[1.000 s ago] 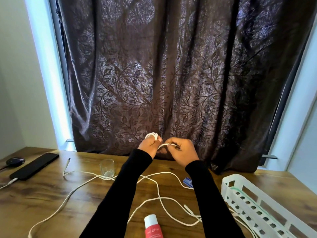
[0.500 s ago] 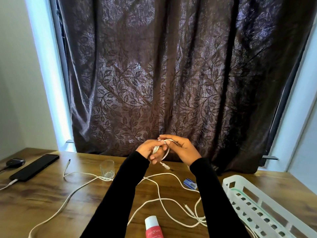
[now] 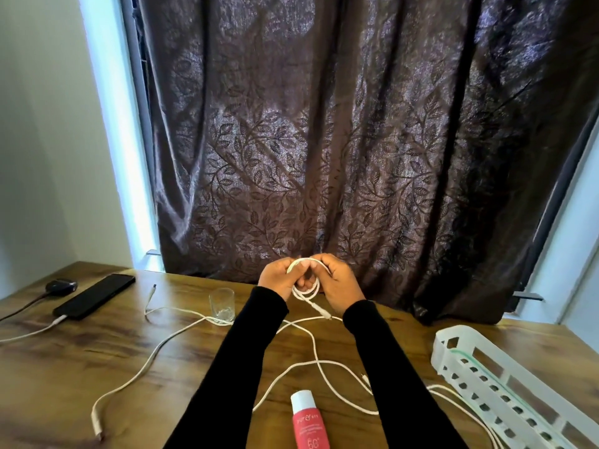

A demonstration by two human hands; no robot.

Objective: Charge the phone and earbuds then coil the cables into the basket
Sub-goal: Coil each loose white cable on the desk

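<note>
1. Fingers (image 3: 299, 275) of the left hand (image 3: 278, 278) and right hand (image 3: 337, 283) curl round a coiled white cable (image 3: 306, 288), held above the far middle of the worktop (image 3: 97, 361); its plug end dangles below.
2. Loose white cables (image 3: 311, 345) sprawl beneath the hands.
3. White basket (image 3: 486, 384): near right.
4. Phone (image 3: 94, 296), earbuds case (image 3: 60, 284): far left, cables attached.

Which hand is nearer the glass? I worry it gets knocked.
Left. The left hand holds the coil just right of the glass; the right hand is farther right.
</note>
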